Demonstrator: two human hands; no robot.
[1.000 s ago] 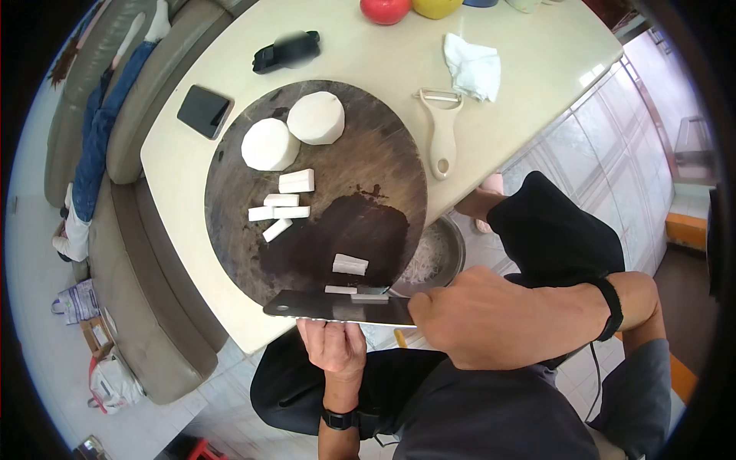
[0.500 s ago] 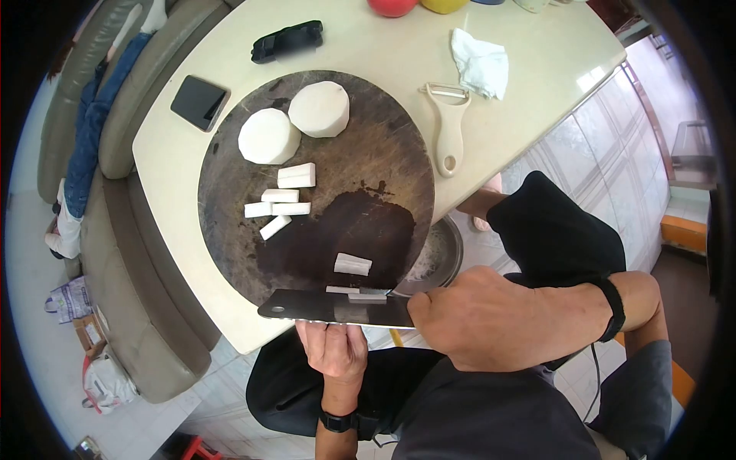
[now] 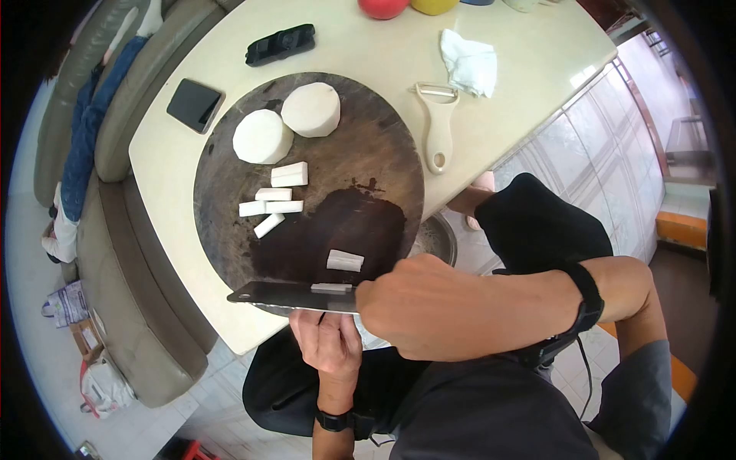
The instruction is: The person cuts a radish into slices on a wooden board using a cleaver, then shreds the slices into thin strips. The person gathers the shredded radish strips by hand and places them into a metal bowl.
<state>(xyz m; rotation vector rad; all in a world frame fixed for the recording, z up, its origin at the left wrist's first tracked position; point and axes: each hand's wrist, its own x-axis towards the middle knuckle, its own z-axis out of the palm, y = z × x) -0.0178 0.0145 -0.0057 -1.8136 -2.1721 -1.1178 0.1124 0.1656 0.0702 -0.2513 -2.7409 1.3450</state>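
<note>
White sticks (image 3: 289,175), dark knife (image 3: 276,294)

A table (image 3: 529,92) bears a round board (image 3: 368,146); on it sit two discs (image 3: 310,110). The right hand (image 3: 429,310) grips the knife at the board's near edge; the left hand (image 3: 330,341) bunches beside it, its hold hidden. The sticks lie between discs and knife.

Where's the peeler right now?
Head view: the peeler lies on the table, right of the round cutting board, just nearer the person than the white cloth.

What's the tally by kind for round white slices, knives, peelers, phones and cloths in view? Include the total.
Thick round white slices: 2
Broad dark metal knife: 1
Cream Y-shaped peeler: 1
Black rectangular phone: 1
Crumpled white cloth: 1
Total: 6
</note>
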